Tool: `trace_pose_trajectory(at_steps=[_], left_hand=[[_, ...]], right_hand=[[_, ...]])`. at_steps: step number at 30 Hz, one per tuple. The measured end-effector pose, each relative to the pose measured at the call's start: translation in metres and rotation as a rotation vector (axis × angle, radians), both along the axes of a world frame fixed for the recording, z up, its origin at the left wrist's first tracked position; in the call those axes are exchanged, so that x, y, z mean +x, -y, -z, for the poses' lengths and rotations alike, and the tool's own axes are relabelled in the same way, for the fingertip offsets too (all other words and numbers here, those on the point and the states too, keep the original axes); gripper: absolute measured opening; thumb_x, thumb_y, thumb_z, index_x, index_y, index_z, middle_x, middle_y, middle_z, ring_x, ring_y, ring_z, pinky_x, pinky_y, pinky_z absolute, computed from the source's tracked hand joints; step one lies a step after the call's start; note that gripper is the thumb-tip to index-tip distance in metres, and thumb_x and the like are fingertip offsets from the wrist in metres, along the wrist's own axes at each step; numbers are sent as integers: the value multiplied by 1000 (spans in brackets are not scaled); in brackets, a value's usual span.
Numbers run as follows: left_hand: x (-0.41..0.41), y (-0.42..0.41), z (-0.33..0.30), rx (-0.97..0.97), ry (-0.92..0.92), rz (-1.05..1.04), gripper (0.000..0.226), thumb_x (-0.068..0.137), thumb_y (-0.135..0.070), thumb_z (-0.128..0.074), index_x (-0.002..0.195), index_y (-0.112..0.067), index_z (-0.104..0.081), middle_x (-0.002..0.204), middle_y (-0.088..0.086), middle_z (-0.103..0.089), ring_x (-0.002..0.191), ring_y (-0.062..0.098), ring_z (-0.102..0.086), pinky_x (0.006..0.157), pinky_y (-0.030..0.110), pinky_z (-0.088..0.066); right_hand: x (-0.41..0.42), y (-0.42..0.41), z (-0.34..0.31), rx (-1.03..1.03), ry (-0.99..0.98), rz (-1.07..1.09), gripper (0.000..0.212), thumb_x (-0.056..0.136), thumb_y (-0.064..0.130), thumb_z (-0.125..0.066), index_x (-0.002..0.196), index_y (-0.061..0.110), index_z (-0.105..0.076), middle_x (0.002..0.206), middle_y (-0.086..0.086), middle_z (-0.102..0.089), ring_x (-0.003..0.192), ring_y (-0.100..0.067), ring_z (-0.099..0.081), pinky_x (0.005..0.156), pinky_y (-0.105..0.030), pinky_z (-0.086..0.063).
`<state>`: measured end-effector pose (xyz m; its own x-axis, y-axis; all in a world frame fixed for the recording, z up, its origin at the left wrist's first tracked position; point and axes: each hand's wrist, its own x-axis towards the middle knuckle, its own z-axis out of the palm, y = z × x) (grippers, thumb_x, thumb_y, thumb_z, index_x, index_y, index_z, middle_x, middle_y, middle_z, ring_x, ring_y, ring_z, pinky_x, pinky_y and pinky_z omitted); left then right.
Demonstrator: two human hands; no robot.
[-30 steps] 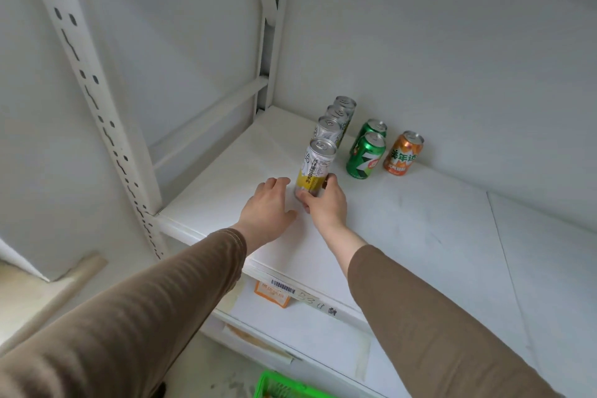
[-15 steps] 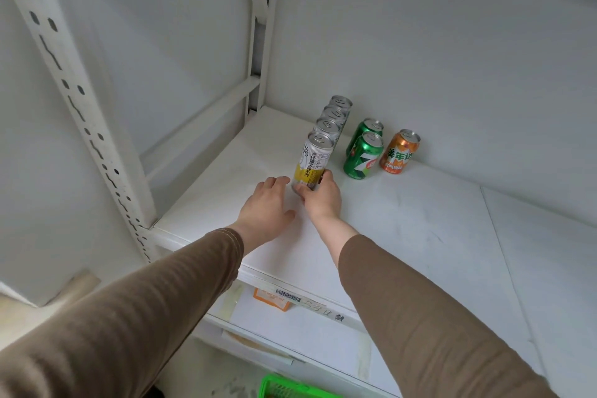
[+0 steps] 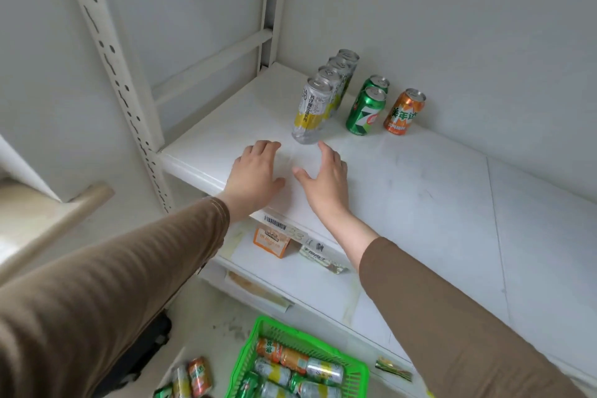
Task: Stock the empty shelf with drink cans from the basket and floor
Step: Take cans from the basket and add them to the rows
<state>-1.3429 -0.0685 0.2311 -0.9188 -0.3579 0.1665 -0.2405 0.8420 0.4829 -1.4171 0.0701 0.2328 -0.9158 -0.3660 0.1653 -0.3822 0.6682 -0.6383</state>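
Observation:
On the white shelf (image 3: pixel 403 191) a row of several silver-and-yellow cans runs back toward the wall; the front can (image 3: pixel 311 113) stands upright. Beside the row stand two green cans (image 3: pixel 366 111) and one orange can (image 3: pixel 403 111). My right hand (image 3: pixel 324 178) hovers open just in front of the front can, its fingertips close to the can's base but apart from it. My left hand (image 3: pixel 255 174) lies flat and open on the shelf to its left. Below, a green basket (image 3: pixel 258 338) holds several cans. Loose cans (image 3: pixel 190 376) lie on the floor.
The perforated white upright (image 3: pixel 122 87) frames the shelf's left side. A lower shelf (image 3: pixel 310 281) carries an orange price tag (image 3: pixel 271 241) and paper scraps. A barcode label (image 3: pixel 274 222) sits on the shelf's front edge. The shelf's right stretch is bare.
My right hand has let go of the front silver-and-yellow can and drawn back a little. The view has tilted down, bringing the basket and floor cans into sight.

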Motion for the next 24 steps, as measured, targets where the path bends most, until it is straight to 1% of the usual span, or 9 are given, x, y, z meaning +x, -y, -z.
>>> trace_pose_trajectory(at_steps=[3,7,11,13,15,17,19,21,24], left_hand=[[36,-31,10,-50,-64,-55,74,81,-32,-68,145,-17,-36,150,9,-34,136,31,-33,108,45,-32],[91,-84,35,-116,-127,-94,75,80,-34,-68,145,-20,-34,154,8,-29,139,31,-29,114,47,-27],[141,-134,80,-115,-112,-110,77,78,-33,-65,147,-19,-33,155,7,-27,142,30,-27,114,49,-26],[166,-155,111,-98,-55,-120,79,76,-31,-66,147,-17,-33,154,9,-28,142,30,-28,115,47,-26],[189,-172,146,-62,17,-133,80,74,-29,-66,146,-15,-34,152,11,-30,141,31,-29,114,45,-27],[211,-187,186,-19,89,-149,82,71,-26,-69,144,-13,-35,149,11,-34,138,30,-32,112,44,-31],[230,-199,229,21,170,-156,83,71,-25,-71,144,-12,-35,148,12,-36,135,32,-34,109,46,-34],[247,-210,276,73,252,-162,82,71,-22,-70,144,-12,-34,146,12,-37,133,33,-36,108,47,-36],[269,-228,347,139,362,-164,80,71,-19,-69,143,-11,-35,144,11,-40,130,33,-38,108,46,-36]], right_hand=[[38,-36,7,90,-187,-136,72,87,41,-71,148,15,-42,152,-6,-45,137,-29,-37,111,-40,-36],[84,-90,31,187,-358,-279,69,88,45,-68,147,18,-44,159,-4,-36,144,-30,-31,117,-45,-31],[121,-143,66,217,-423,-413,67,90,43,-66,148,19,-43,162,-5,-31,149,-30,-24,121,-52,-23],[135,-165,95,206,-435,-481,64,91,37,-66,148,17,-45,161,-7,-33,148,-31,-27,120,-53,-25],[149,-182,129,199,-423,-544,60,91,31,-65,146,14,-47,159,-8,-36,146,-31,-30,119,-51,-27],[163,-197,171,227,-367,-609,58,91,27,-66,144,14,-48,157,-8,-39,145,-30,-34,119,-51,-28],[176,-210,219,279,-255,-637,59,91,27,-66,145,13,-47,155,-6,-41,143,-28,-36,119,-48,-29],[187,-221,272,317,-135,-610,57,91,26,-65,144,12,-47,152,-5,-44,139,-28,-39,117,-44,-32],[199,-237,355,360,43,-555,55,90,22,-67,141,11,-48,145,-6,-49,132,-27,-43,112,-43,-37]])
